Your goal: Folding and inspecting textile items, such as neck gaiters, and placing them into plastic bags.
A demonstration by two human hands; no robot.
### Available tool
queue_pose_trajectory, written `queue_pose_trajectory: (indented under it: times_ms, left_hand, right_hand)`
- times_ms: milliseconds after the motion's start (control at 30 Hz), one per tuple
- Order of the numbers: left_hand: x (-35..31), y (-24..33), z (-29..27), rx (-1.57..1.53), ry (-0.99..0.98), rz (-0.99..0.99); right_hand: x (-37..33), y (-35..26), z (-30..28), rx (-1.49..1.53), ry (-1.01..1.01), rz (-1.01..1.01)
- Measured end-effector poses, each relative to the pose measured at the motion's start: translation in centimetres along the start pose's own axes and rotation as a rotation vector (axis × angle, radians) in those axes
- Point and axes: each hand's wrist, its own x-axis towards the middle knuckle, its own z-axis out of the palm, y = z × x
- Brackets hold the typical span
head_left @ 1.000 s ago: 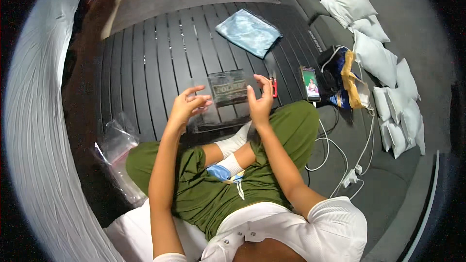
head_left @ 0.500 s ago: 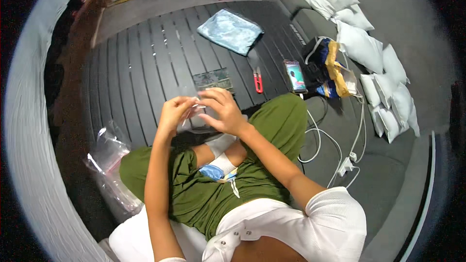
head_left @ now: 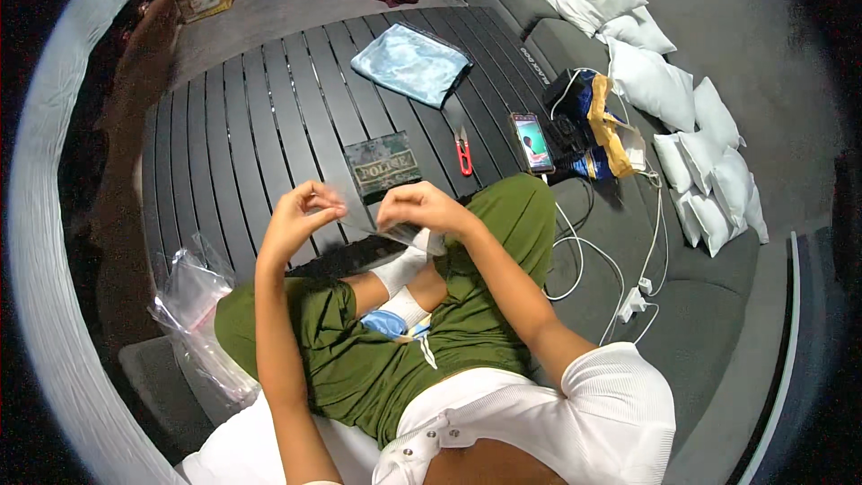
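My left hand (head_left: 296, 223) pinches one side of a clear plastic bag (head_left: 411, 235) between thumb and fingers. On the other side, my right hand (head_left: 425, 207) grips the same bag with curled fingers. The bag is see-through, so its outline is hard to make out; it hangs between both hands above my crossed legs. Just beyond it, a dark rectangular patch (head_left: 375, 157) with lettering lies flat on the black slatted table (head_left: 260, 144). To the patch's right are red-handled thread snips (head_left: 464, 154), their blades pointing away from me.
A folded light blue cloth (head_left: 413, 65) lies farther back. A lit phone (head_left: 532, 144) rests at the table's right edge, beside a yellow and blue bag (head_left: 606, 130) and white cables (head_left: 620, 283). White pillows (head_left: 651, 81) line the sofa. A stack of clear bags (head_left: 193, 296) sits by my left knee.
My hands have moved apart, with the left going left and lower, and the clear bag is spread between them. The patch shows more fully. The whole view has shifted slightly.
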Motion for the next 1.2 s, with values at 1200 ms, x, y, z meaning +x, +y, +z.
queue_pose_trajectory:
  times_ms: [1200]
  left_hand:
    - [1.2, -1.9, 2.3, -0.693, -0.146, -0.157]
  right_hand:
    - [2.1, 3.9, 3.4, 1.190, 0.111, -0.229]
